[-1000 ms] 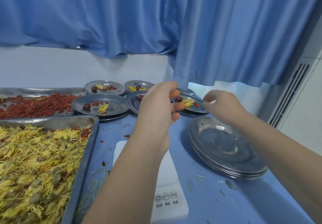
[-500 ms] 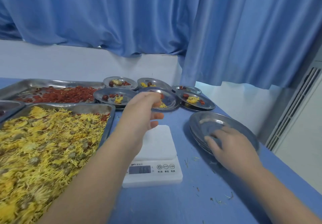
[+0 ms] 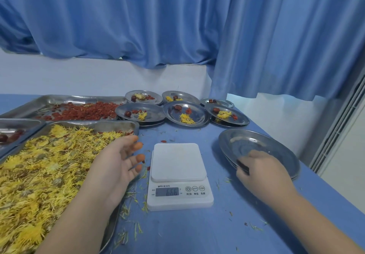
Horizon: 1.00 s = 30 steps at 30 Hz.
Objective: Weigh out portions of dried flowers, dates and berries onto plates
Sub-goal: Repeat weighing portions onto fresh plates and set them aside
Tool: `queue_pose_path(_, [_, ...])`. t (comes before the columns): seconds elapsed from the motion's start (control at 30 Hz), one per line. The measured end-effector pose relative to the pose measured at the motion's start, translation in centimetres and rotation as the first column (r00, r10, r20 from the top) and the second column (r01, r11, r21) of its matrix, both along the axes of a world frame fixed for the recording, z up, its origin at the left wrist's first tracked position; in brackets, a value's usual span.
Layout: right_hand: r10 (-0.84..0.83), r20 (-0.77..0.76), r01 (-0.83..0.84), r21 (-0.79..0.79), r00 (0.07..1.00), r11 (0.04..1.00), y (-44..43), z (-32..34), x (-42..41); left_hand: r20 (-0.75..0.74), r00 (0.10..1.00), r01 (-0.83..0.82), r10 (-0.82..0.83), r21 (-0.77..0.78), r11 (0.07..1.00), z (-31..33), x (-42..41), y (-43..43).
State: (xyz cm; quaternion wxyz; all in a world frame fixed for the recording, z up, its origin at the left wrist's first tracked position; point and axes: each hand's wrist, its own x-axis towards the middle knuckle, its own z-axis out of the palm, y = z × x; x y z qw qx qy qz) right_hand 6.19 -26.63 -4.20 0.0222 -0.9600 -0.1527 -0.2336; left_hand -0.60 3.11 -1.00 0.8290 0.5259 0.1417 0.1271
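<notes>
A white kitchen scale (image 3: pixel 178 162) stands mid-table with nothing on its platform and its display lit. My left hand (image 3: pixel 118 162) hovers with spread fingers over the right edge of the tray of yellow dried flowers (image 3: pixel 49 166), just left of the scale. My right hand (image 3: pixel 262 171) grips the near left rim of the top plate on a stack of empty steel plates (image 3: pixel 262 145), right of the scale. A tray of red berries (image 3: pixel 85 111) sits behind the flowers. A tray with dates (image 3: pixel 11 135) shows at the far left.
Several steel plates holding small portions of flowers, a date and berries stand at the back, among them one (image 3: pixel 141 113), another (image 3: pixel 186 114) and a third (image 3: pixel 227 115). Loose petals and berries litter the blue tabletop (image 3: pixel 197 230). Blue curtains hang behind. The table's right edge runs near the plate stack.
My left hand came back from the filled plates and opened over the flower tray's edge. My right hand dropped onto the empty plate stack and moved to its near rim.
</notes>
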Motion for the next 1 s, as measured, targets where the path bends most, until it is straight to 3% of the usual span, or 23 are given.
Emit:
queue_pose_path(0.17, [0.008,0.041,-0.012,0.087,0.999,0.996,-0.6,0.0,0.1,-0.003,1.0,0.009,-0.009,-0.038,0.999,0.0,-0.2,0.0])
queue_pose_path(0.47, [0.044,0.338,-0.076,0.082,0.94,0.994,-1.3,0.5,0.3,0.004,1.0,0.003,-0.003,-0.042,0.999,0.0,-0.1,-0.1])
queue_pose_path(0.57, [0.127,0.474,-0.185,0.077,0.871,0.98,-1.3,1.1,0.3,0.014,1.0,-0.01,0.011,-0.05,0.999,0.0,-0.1,0.1])
queue_pose_path(0.67, [0.345,0.568,-0.385,-0.053,0.747,0.921,0.2,1.7,-0.5,0.037,0.996,-0.076,0.079,-0.084,0.994,0.1,-0.2,0.2])
queue_pose_path(0.83, [0.574,0.558,-0.559,-0.222,0.599,0.799,5.3,1.7,-2.0,0.106,0.967,-0.212,0.231,-0.161,0.964,0.4,-0.6,0.5])
queue_pose_path(1.0, [0.621,0.49,-0.592,-0.238,0.611,0.77,8.0,0.9,-1.3,0.12,0.958,-0.237,0.26,-0.179,0.955,0.4,-0.6,1.1])
